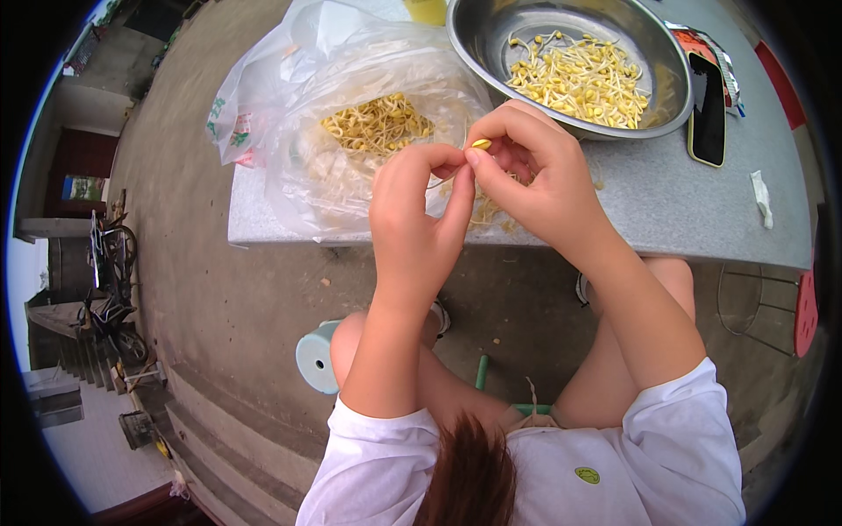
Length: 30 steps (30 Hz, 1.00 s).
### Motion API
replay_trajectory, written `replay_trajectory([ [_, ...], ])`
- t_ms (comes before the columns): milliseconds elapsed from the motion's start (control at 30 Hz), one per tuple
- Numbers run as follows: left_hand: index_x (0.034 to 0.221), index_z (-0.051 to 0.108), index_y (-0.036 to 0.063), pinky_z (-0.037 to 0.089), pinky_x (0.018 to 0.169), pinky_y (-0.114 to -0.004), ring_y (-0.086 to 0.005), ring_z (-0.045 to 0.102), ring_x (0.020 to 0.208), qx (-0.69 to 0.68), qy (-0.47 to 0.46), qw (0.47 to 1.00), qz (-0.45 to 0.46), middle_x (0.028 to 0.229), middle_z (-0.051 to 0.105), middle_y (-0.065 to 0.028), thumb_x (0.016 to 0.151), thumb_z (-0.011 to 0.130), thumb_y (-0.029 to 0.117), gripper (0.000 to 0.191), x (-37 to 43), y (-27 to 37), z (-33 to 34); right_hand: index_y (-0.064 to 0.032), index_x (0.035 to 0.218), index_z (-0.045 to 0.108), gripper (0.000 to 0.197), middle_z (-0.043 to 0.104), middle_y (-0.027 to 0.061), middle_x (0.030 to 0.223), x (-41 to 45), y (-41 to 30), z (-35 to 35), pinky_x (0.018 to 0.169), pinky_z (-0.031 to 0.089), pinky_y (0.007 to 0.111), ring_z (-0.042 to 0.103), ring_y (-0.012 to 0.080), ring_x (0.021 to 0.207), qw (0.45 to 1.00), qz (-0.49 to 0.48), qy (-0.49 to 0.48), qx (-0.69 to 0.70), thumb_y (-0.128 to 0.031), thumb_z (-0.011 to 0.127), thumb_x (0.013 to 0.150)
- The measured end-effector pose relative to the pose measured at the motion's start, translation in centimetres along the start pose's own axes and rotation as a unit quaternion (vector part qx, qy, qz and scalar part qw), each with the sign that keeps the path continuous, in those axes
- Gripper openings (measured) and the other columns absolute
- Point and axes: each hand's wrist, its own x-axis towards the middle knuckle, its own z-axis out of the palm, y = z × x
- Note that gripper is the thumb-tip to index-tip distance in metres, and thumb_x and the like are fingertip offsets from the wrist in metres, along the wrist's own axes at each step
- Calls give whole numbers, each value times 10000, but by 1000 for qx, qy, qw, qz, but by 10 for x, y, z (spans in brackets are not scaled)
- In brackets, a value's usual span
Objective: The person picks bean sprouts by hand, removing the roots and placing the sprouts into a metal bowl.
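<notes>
Between my two hands, above the table's near edge, is one soybean sprout [482, 144] with a yellow head. The thumb and forefinger of my right hand [536, 174] pinch it close to the head. My left hand [418, 204] meets them with thumb and forefinger together, at the sprout's thin stem. Behind my left hand, an open clear plastic bag [309, 191] holds a heap of sprouts [388, 125]. A stainless steel basin [671, 118] beyond my right hand contains many pale-stemmed sprouts [579, 79]. Thin root scraps [490, 210] lie on the table, partly hidden by my hands.
On the grey table [671, 204] at right are a smartphone [707, 112], a foil packet [714, 59] and a crumpled white tissue [761, 199]. A yellow container [426, 10] stands at the back. A pale blue stool [319, 358] and a red-topped stool [805, 314] are on the floor.
</notes>
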Motion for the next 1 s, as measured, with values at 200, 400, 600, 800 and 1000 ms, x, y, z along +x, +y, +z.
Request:
replay_trajectory([
  [200,928,642,1,488,776,-302,-155,602,826,39,-43,998,33,863,645,-70,841,683,-18,99,-1,-2,-1,-52,892,657,107,554,42,829,1,-4,-1,622,439,279,539,149,720,997,-45,-5,-64,-89,688,797],
  [400,936,631,2,460,763,-268,-127,561,806,-35,-29,998,-34,882,633,-28,886,679,20,72,3,-6,-3,-46,851,660,65,554,65,837,9,0,-18,648,453,316,559,204,749,980,-132,47,-139,-71,672,793],
  [600,1011,617,25,453,823,-249,-88,568,862,-268,-5,937,-224,946,639,-17,962,643,106,99,6,1,-8,-36,805,659,74,550,90,857,16,2,-37,718,461,367,539,262,782,929,-193,52,-313,-24,653,732],
  [800,1049,615,18,461,872,-265,-100,583,903,-342,14,909,-238,976,644,-27,965,631,106,123,3,-3,-7,-37,786,652,82,558,89,880,14,0,-32,758,464,385,543,270,816,934,-191,39,-299,-27,644,705],
  [1000,1077,618,20,451,892,-270,-108,580,942,-329,31,916,-228,993,658,-33,961,628,91,136,4,-3,-11,-41,778,648,40,568,88,917,14,2,-33,788,462,385,551,275,842,920,-208,34,-330,-56,665,745],
])
